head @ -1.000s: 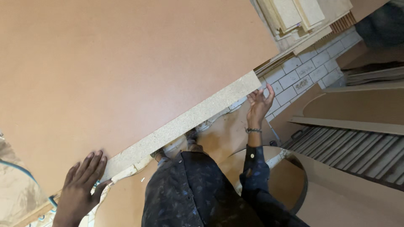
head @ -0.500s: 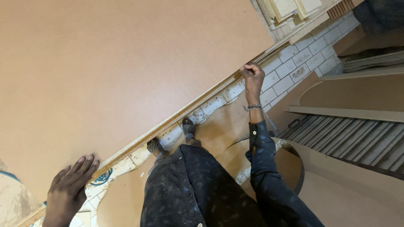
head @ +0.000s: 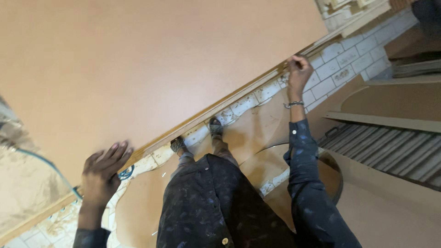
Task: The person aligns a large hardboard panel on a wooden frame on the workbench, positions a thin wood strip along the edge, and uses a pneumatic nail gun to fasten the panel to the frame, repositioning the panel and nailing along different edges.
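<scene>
A large tan board [head: 151,69] fills the upper left of the head view, its long edge running diagonally from lower left to upper right. My left hand [head: 103,172] lies flat on the board's face near that edge, fingers spread. My right hand [head: 297,73] is curled over the same edge farther up and grips it. Below the edge I see my dark, paint-spattered clothes and my two feet [head: 197,135] on cut board pieces over a tiled floor.
Curved cut-out board pieces [head: 257,151] lie on the white tiled floor [head: 335,64]. A ribbed grey panel [head: 390,154] and stacked boards [head: 395,98] are at the right. Pale carved wooden parts [head: 349,11] sit at the top right.
The board has tilted so its thick pale edge face no longer shows. My right hand slid up along the edge; my left hand stayed on the board's face.
</scene>
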Motion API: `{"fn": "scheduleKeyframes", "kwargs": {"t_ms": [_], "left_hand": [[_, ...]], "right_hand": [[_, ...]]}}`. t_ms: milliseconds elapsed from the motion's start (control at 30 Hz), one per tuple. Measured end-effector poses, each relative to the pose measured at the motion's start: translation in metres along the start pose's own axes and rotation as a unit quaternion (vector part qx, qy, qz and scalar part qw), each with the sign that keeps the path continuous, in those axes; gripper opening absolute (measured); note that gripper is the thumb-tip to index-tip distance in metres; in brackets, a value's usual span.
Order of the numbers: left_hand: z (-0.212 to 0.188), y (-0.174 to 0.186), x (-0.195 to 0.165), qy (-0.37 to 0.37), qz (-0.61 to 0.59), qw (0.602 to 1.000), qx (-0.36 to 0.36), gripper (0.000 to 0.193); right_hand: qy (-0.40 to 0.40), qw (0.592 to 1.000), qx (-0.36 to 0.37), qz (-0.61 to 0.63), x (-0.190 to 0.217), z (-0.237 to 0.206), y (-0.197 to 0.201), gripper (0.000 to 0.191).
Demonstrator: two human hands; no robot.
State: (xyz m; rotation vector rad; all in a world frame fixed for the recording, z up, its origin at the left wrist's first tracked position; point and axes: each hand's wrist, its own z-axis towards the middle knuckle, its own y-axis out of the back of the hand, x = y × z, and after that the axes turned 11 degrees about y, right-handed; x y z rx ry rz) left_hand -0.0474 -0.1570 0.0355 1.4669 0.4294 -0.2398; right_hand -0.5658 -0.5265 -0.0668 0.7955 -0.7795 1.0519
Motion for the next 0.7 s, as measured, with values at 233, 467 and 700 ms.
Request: {"fn": "scheduleKeyframes", "kwargs": {"t_ms": [233,467,700], "left_hand": [[-0.004,-0.027,-0.006,0.013,-0.012,0.999,-0.037,0.078],[-0.005,-0.049,-0.021,0.105,-0.044,0.979,-0.169,0.059],[0.001,-0.061,-0.004,0.116,-0.056,0.972,-0.196,0.054]], "right_hand": [[0.040,0.999,-0.025,-0.004,-0.024,0.003,-0.005,0.012],[0.021,0.998,0.010,0.057,-0.025,0.026,-0.014,0.013],[0.033,0.995,0.039,0.081,-0.037,0.040,-0.022,0.018]]}}
